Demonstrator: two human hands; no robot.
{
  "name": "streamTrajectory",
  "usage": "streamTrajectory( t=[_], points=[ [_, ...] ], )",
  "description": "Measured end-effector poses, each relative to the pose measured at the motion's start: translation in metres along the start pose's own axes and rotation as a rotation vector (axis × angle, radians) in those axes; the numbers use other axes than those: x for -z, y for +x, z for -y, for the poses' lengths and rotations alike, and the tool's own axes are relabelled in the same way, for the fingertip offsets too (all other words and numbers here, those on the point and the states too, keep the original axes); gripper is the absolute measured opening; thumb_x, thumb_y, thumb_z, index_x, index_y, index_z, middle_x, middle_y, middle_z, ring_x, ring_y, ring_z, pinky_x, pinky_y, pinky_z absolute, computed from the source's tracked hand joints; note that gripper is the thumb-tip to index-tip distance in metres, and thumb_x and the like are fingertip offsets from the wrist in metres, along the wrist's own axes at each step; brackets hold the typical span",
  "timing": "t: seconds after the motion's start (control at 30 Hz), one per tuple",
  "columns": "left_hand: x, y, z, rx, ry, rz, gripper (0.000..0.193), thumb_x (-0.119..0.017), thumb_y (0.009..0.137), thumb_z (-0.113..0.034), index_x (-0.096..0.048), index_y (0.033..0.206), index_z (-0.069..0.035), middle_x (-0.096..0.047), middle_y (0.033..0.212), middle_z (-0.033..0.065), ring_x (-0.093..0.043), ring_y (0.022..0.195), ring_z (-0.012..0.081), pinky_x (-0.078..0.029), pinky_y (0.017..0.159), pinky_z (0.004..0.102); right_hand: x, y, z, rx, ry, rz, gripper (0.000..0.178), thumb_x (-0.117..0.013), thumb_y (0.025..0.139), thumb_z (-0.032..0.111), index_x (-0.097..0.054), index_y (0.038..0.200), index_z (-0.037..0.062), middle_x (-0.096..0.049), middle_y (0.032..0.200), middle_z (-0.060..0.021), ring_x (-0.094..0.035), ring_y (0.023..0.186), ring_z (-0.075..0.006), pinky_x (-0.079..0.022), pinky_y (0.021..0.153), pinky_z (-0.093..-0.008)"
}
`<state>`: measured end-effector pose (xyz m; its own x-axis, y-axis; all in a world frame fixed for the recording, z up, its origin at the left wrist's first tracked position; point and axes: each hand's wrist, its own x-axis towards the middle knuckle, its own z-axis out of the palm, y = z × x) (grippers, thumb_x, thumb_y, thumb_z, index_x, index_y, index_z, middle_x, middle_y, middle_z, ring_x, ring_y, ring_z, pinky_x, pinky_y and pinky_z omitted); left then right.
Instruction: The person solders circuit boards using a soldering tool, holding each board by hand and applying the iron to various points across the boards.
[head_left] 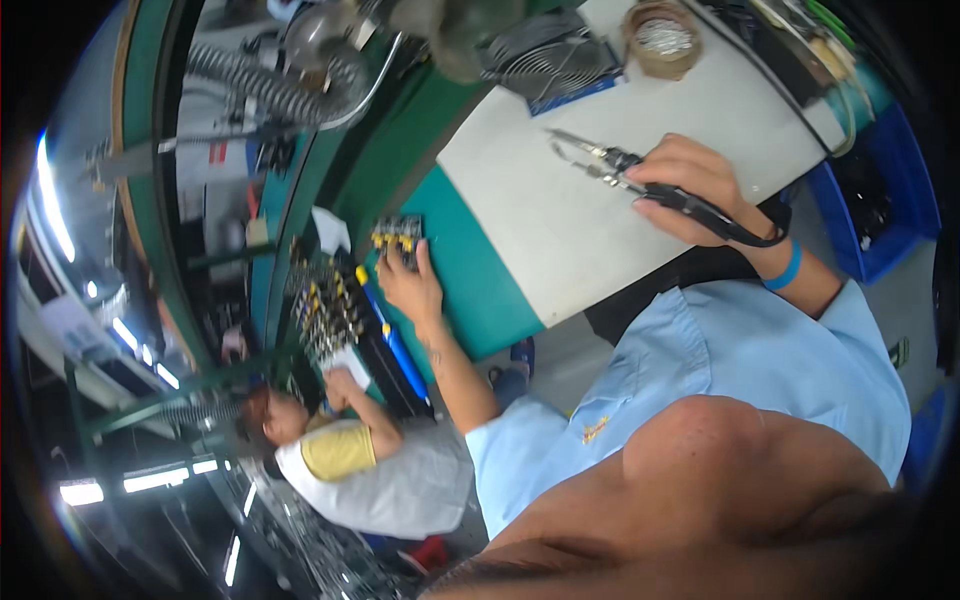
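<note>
My right hand [690, 178] is closed around a pair of black-handled soldering tweezers [680, 202], with a cable at the back end. The two metal tips stand apart and point left, above the pale work surface [560, 240]. My left hand [412, 290] reaches to the left side of the bench. Its fingers close on a small circuit board [398, 226] with yellow and dark parts, at the edge of the green mat [475, 270]. Those fingers partly cover the board.
A fan with a round guard [560, 68] and a pot of silvery material [664, 38] stand at the back. Several boards [325, 310] lie left, beside a blue-and-yellow tool [400, 355]. A co-worker [360, 460] is at the left. Blue bins [885, 215] stand right.
</note>
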<state>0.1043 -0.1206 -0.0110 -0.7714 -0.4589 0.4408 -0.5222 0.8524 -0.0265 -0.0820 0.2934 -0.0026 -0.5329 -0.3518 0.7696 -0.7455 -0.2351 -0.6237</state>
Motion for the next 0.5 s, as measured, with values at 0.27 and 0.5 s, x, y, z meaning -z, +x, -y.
streamTrajectory(
  t=[0.27, 0.5],
  points=[
    [0.059, 0.003, 0.0, 0.523, -0.986, 0.031, 0.052, -0.056, 0.1, -0.046, -0.057, 0.135, -0.007, -0.063, 0.13, 0.0174, -0.064, 0.11, 0.0347, -0.05, 0.096, 0.048, -0.004, -0.007, -0.002, -0.032, -0.011, 0.051, 0.038, -0.075, 0.071, -0.006, -0.068, 0.108, -0.0008, -0.067, 0.089, -0.0103, -0.057, 0.07, -0.0201, -0.048, 0.064, -0.0284],
    [0.097, 0.018, -0.045, 0.603, -2.078, 0.167, 0.052, -0.045, 0.104, -0.05, -0.056, 0.137, -0.011, -0.064, 0.132, 0.0104, -0.065, 0.115, 0.0297, -0.051, 0.098, 0.0471, -0.004, -0.005, -0.002, -0.031, -0.005, 0.019, 0.041, -0.075, 0.071, -0.006, -0.068, 0.112, -0.0014, -0.067, 0.088, -0.0109, -0.056, 0.07, -0.0192, -0.048, 0.064, -0.0279]
  ],
)
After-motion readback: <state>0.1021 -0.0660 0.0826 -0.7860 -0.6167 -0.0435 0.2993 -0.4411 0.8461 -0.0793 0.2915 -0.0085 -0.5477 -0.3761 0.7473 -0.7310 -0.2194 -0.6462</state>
